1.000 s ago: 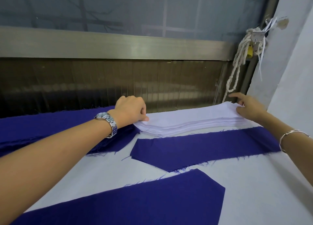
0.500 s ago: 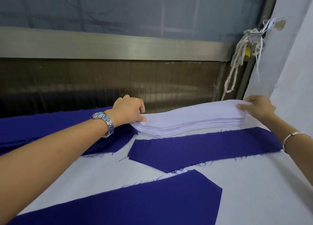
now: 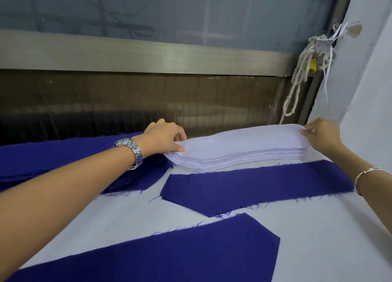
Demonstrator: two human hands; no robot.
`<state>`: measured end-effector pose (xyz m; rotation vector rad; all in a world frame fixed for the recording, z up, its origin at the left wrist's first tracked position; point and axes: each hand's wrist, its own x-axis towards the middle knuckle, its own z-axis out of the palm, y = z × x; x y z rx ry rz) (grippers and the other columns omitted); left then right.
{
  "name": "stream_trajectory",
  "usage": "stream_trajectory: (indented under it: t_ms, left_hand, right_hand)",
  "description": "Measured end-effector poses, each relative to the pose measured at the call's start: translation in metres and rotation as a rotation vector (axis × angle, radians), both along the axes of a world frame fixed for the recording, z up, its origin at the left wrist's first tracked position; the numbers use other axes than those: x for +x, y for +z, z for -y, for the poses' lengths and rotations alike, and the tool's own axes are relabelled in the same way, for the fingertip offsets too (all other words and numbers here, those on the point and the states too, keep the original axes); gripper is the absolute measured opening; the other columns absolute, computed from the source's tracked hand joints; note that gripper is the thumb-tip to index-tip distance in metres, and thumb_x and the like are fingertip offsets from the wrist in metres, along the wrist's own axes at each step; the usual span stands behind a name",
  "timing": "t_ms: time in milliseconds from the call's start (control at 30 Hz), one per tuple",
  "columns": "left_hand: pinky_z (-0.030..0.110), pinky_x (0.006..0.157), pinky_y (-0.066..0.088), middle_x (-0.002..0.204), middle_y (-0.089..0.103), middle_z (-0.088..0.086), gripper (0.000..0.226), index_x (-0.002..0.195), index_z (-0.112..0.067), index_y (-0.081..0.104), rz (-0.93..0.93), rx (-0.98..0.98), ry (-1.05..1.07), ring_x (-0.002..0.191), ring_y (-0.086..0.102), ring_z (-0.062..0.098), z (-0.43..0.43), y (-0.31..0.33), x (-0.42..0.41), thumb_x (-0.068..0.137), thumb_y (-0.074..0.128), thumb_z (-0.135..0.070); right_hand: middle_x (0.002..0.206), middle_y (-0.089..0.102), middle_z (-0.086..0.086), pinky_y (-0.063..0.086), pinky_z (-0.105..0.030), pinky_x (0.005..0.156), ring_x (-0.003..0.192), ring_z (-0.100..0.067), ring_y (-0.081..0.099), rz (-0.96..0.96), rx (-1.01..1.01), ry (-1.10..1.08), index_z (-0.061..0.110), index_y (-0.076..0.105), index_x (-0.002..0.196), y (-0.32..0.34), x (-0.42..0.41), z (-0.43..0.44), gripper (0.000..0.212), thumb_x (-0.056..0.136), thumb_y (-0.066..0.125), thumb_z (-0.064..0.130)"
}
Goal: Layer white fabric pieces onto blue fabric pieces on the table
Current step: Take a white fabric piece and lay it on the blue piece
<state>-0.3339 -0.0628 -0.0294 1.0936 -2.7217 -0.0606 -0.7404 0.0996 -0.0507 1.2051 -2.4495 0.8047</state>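
A white-covered bench (image 3: 318, 228) ran up to a window wall with a brushed metal rail (image 3: 148, 56), and a knotted rope (image 3: 297, 80) hung at about two o'clock. Toward twelve o'clock on the bench lay a stack of white fabric pieces (image 3: 233, 160). The left hand (image 3: 163, 137), with a metal watch (image 3: 129, 152) on its wrist, pinched the nine o'clock end of the top white piece (image 3: 244, 139) between thumb and curled fingers. The right hand (image 3: 322, 137), with a thin bracelet (image 3: 371, 173) on its wrist, pinched the three o'clock end, which was raised slightly off the stack. Just beside the stack at six o'clock lay a long blue fabric piece (image 3: 254, 186). A larger blue piece (image 3: 169, 256) lay nearer the person. A blue pile (image 3: 63, 154) sat at nine o'clock under the left forearm.
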Motion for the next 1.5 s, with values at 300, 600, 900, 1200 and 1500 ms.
stream_trajectory:
  t_ms: [300,600,900,1200,1500]
  left_hand:
    - [0.032,0.084,0.03,0.105,0.061,-0.007,0.025,0.109,-0.027,0.063,-0.035,-0.043,0.008,0.104,0.042,0.016,-0.002,-0.001,0.001,0.088,0.071,-0.038]
    - [0.029,0.081,0.028,0.094,0.055,-0.012,0.015,0.083,-0.03,0.055,-0.068,-0.415,-0.051,0.094,0.044,0.013,-0.029,-0.004,0.006,0.092,0.066,-0.035]
    - [0.035,0.082,0.044,0.078,0.067,-0.003,0.011,0.092,-0.018,0.059,-0.478,-0.166,-0.088,0.076,0.06,0.017,-0.051,0.008,0.028,0.098,0.06,-0.027]
    - [0.014,0.069,0.041,0.078,0.073,-0.009,0.009,0.101,-0.019,0.066,-0.845,0.242,0.043,0.075,0.066,0.0,-0.066,0.037,0.091,0.099,0.059,-0.024]
    - [0.026,0.081,0.037,0.057,0.068,-0.016,0.024,0.078,-0.019,0.075,-0.783,0.437,0.315,0.073,0.06,0.008,-0.08,0.027,0.209,0.092,0.066,-0.037]
  right_hand:
    - [0.103,0.072,-0.018,0.04,-0.046,0.096,0.102,-0.04,0.061,0.016,-0.12,-0.052,0.005,0.072,0.1,-0.002,0.007,-0.011,0.02,0.09,0.073,0.021]
    - [0.119,0.068,-0.021,0.033,-0.046,0.095,0.109,-0.044,0.055,0.031,-0.076,-0.102,0.002,0.073,0.107,-0.005,0.007,-0.022,0.031,0.095,0.066,0.03]
    - [0.117,0.068,-0.021,0.048,-0.047,0.096,0.105,-0.038,0.06,0.252,-0.301,0.005,0.002,0.073,0.114,0.012,0.015,-0.036,0.029,0.095,0.065,0.023]
    - [0.091,0.065,-0.009,0.041,-0.035,0.081,0.085,-0.022,0.055,0.411,-0.285,0.291,0.011,0.071,0.096,0.049,0.062,-0.059,0.009,0.091,0.07,0.018]
    - [0.058,0.065,-0.003,0.047,-0.03,0.069,0.069,-0.024,0.064,0.476,0.099,0.381,0.002,0.065,0.07,0.054,0.108,-0.064,0.054,0.062,0.08,0.053]
